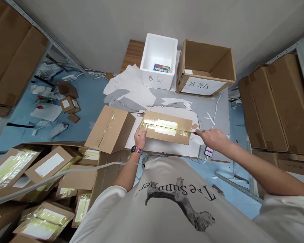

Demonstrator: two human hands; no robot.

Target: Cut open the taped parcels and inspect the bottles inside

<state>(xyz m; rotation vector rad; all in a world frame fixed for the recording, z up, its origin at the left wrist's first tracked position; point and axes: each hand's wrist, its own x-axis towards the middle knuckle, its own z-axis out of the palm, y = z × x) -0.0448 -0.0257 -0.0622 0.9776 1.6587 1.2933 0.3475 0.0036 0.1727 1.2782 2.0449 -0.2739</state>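
A sealed cardboard box (152,133) lies on the table in front of me, with clear tape and a white label on top. A dark line runs lengthwise along its top through the tape and label. My left hand (140,136) grips the box's left end, thumb on the near side. In my closed right hand (213,139) is a utility knife (195,133), red and black, most of it hidden by the fingers. Its tip is at the right end of the box. Another taped cardboard box (105,130) stands just left of my left hand.
At the back stand a white foam box (158,81) holding a blue packet (162,68) and a large open carton (205,89). A phone (208,152) with a cable lies at the right edge. Packed parcels (50,164) fill a big carton at lower left. Shelves flank both sides.
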